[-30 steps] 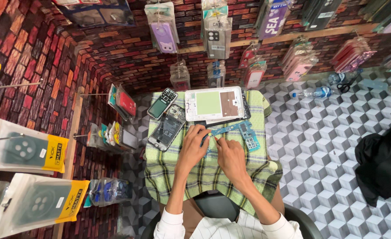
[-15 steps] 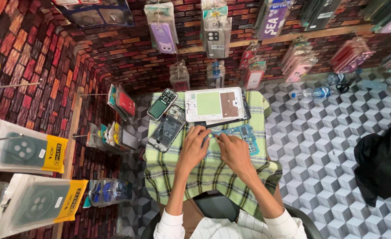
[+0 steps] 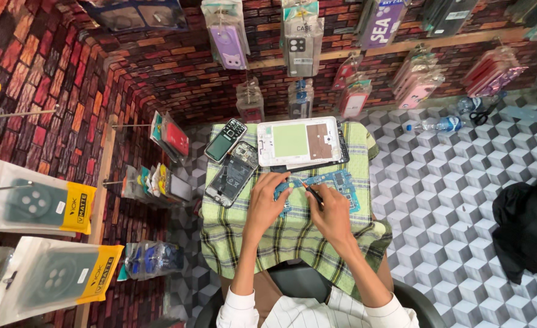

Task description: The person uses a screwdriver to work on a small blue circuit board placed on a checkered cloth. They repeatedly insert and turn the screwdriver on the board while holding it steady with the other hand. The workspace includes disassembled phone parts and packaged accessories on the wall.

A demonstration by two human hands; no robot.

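Since the earlier frames the left hand (image 3: 267,203) has slid up and in, its fingers now lying over the left end of the blue circuit board (image 3: 335,182); the right hand (image 3: 330,212) has barely shifted. Judgement: board now pinned from both sides, tool work on it is in progress, not finished.

Left hand fingers: loosely spread, tips pressing down on the board edge, nothing gripped. Right hand fingers: pressed together, pinching a thin dark tool (image 3: 312,193), likely tweezers or a small driver, tip angled toward 10 o'clock onto the board's middle. Exact contact point too small to tell.

The board lies flat on the green plaid cloth (image 3: 292,237) covering the small desk, just at 12 o'clock of both hands. At 12 o'clock of the board, touching or nearly so: white tablet frame (image 3: 299,141), back open, green and brown inner parts showing. At 10 o'clock: opened phone body (image 3: 232,175), and beyond it a keypad phone (image 3: 226,140), both on the cloth. Packaged phone cases (image 3: 299,45) hang on the brick-pattern wall at 12 o'clock. A plastic water bottle (image 3: 435,125) lies on the cube-pattern floor at 2 o'clock.
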